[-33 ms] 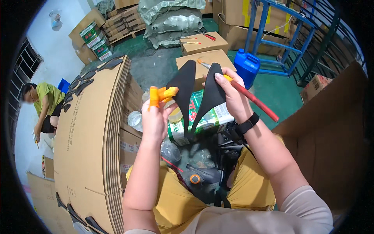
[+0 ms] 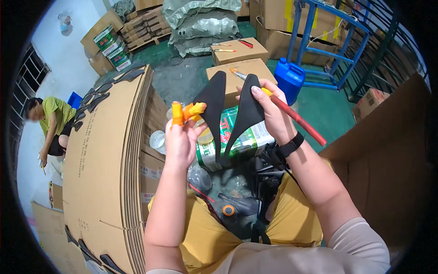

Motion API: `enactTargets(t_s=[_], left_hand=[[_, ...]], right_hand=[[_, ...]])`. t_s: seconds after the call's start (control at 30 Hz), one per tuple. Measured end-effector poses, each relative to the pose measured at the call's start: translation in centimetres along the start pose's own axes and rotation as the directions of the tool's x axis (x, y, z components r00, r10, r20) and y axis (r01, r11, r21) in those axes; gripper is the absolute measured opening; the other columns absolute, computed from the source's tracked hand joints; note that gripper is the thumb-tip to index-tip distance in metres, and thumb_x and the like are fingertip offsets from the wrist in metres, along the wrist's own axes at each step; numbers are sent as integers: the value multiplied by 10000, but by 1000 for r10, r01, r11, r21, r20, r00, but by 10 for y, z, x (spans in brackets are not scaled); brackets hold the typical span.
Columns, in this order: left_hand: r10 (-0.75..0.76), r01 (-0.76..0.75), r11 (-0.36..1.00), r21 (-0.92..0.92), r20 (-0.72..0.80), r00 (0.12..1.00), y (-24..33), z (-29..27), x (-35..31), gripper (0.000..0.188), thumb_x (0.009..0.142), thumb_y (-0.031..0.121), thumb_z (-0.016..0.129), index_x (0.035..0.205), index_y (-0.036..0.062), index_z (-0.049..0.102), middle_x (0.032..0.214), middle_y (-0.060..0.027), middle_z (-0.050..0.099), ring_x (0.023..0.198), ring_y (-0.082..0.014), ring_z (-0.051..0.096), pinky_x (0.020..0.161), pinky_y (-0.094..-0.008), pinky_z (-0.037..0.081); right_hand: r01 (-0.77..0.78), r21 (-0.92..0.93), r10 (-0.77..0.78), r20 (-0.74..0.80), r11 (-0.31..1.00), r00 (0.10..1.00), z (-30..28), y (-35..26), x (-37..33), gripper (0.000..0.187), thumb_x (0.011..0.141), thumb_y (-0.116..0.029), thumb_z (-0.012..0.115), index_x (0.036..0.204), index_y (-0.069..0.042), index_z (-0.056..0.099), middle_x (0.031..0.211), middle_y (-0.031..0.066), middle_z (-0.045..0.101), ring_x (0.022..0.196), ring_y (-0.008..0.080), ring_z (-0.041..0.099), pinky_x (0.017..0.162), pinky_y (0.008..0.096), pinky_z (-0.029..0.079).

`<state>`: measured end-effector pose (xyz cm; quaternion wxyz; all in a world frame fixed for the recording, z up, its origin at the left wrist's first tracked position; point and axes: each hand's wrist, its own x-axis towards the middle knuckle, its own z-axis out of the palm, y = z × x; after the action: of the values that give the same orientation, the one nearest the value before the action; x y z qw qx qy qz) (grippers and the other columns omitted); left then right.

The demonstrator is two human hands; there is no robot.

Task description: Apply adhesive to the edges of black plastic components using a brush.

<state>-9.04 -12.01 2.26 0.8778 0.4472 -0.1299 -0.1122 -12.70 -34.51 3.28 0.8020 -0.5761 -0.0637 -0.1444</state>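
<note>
My left hand (image 2: 180, 144), its fingers partly wrapped in orange and yellow covers, pinches a flat black piece (image 2: 215, 98) that tapers to a narrow lower end. A matching black tapered piece (image 2: 248, 105) is held upright by my right hand (image 2: 276, 112), with the thumb on its edge. That same hand also grips a paintbrush (image 2: 301, 119) with a red handle, its bristle end pointing away up and left. The two narrow ends come close together at the bottom; I cannot tell if they touch. Behind them lies a green and white tin (image 2: 209, 156).
On the left stands a cardboard stack (image 2: 105, 150) with more black pieces along its edges. A clear cup (image 2: 157, 140) sits beside it. Beyond are a small carton (image 2: 219, 73) and a blue jug (image 2: 288, 80). A cardboard wall (image 2: 383, 150) rises at right; another person (image 2: 54, 118) crouches far left.
My left hand and its black piece have shifted slightly left, widening the gap between the two pieces. My right hand stays almost still.
</note>
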Motion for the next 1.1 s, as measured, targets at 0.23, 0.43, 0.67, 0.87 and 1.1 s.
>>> enactTargets(t_s=[0.23, 0.43, 0.67, 0.87, 1.1], left_hand=[[-248, 308, 807, -503, 183, 951, -18, -8, 6, 497, 935, 444, 421, 1150, 19, 563, 1102, -123, 602, 1006, -261, 578, 860, -415, 496], [-272, 249, 892, -378, -7, 962, -29, 7, 1, 446, 952, 372, 443, 1155, -17, 524, 1102, -119, 573, 969, -219, 599, 813, -354, 517], [125, -107, 919, 378, -23, 992, -33, 5, -5, 298, 962, 100, 397, 1209, -18, 516, 1092, -74, 593, 1000, -130, 566, 837, -243, 469], [-93, 117, 959, 260, -104, 990, -27, -4, -9, 320, 925, 34, 350, 1197, -9, 513, 1056, -96, 611, 887, -157, 613, 753, -291, 516], [-192, 212, 969, 126, -155, 969, -19, -3, -13, 347, 982, 301, 375, 1178, 55, 522, 917, -54, 635, 710, -105, 619, 523, -256, 514]], right_hand=[[103, -136, -91, 88, 985, 992, 30, 0, 4, 174, 886, -194, 615, 953, -54, 535, 822, -41, 508, 773, 37, 449, 682, 184, 392], [170, -175, -158, 84, 970, 984, 35, 23, 18, 178, 877, -188, 624, 914, -53, 513, 818, -20, 497, 777, 60, 437, 693, 206, 388], [214, -373, -231, -2, 903, 973, 42, 36, 26, 218, 851, -193, 652, 884, -39, 502, 755, 10, 502, 727, 86, 437, 664, 234, 404], [325, -450, -322, 85, 832, 943, 56, 40, 28, 230, 851, -204, 654, 903, -30, 514, 737, 21, 543, 692, 88, 479, 650, 245, 426], [301, -384, -284, 100, 873, 954, 56, 56, 34, 235, 848, -216, 654, 904, -36, 514, 710, 44, 532, 660, 101, 482, 619, 256, 425]])
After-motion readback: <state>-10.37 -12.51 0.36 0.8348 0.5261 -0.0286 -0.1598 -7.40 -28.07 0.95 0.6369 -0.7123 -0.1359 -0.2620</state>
